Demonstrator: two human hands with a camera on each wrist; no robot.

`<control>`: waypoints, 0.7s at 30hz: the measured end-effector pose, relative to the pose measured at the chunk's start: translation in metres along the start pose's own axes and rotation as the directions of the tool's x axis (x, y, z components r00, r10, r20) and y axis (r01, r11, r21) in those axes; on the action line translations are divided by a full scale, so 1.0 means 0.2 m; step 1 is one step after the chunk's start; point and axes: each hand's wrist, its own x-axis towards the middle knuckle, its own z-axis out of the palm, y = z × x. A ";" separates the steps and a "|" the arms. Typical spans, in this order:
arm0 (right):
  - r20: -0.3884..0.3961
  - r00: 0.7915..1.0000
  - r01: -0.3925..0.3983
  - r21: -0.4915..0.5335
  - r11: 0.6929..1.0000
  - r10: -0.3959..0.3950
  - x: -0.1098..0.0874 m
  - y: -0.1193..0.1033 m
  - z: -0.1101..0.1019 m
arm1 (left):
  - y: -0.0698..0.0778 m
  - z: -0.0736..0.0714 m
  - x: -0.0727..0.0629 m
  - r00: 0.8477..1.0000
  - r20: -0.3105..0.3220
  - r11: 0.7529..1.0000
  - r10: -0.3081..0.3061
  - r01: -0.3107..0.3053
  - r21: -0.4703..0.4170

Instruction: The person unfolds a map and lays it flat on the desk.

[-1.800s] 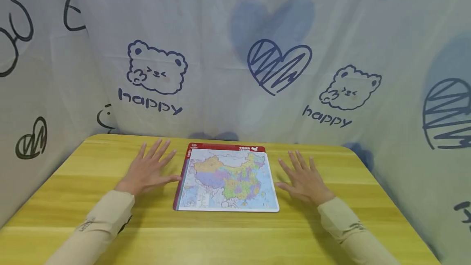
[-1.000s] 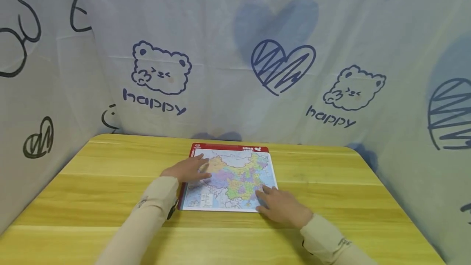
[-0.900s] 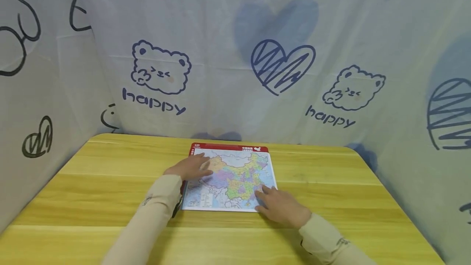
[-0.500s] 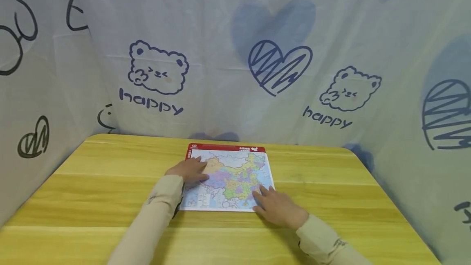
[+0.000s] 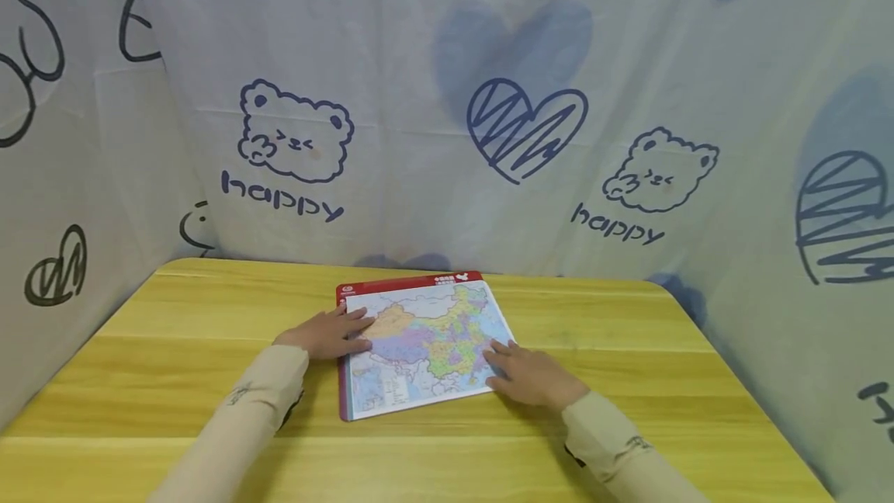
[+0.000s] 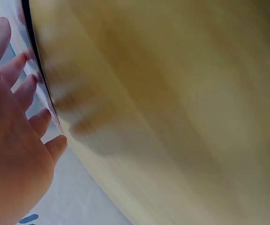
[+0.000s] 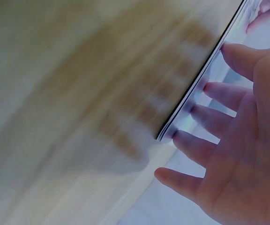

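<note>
A flat rectangular map board (image 5: 419, 371), with a red top border and a coloured map of China, lies on the table in the head view, slightly askew. My left hand (image 5: 327, 334) rests on its left side, fingertips on the map. On the lower right side, the fingertips of my right hand (image 5: 532, 375) touch the board. Neither hand curls round it. In the left wrist view the spread fingers of my left hand (image 6: 18, 126) meet the board's edge. The right wrist view shows my right hand (image 7: 238, 131) with several fingertips against the board's surface (image 7: 191, 108) and the little finger past its corner.
The yellow wood-grain table (image 5: 649, 410) reaches back to a pale curtain (image 5: 412, 177) printed with bears, hearts and the word "happy". More of the cloth hangs along the left and right sides. Beige sleeves cover both forearms.
Both hands came in from the board's sides and set their fingers on it. Since half a second ago the board has turned counter-clockwise and shifted a little left, the left hand moving left with it.
</note>
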 end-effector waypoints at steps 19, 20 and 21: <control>0.024 0.995 -0.099 0.003 0.995 0.099 0.07 0.05 -0.04 | -0.03 0.03 -0.23 0.995 0.026 0.993 0.101 -0.099 -0.059; 0.031 0.994 -0.102 0.001 0.995 0.102 0.07 0.05 -0.04 | -0.03 0.04 -0.25 0.994 0.028 0.993 0.108 -0.106 -0.051; 0.037 0.994 -0.104 -0.003 0.995 0.104 0.08 0.06 -0.04 | -0.03 0.04 -0.26 0.993 0.027 0.992 0.119 -0.118 -0.042</control>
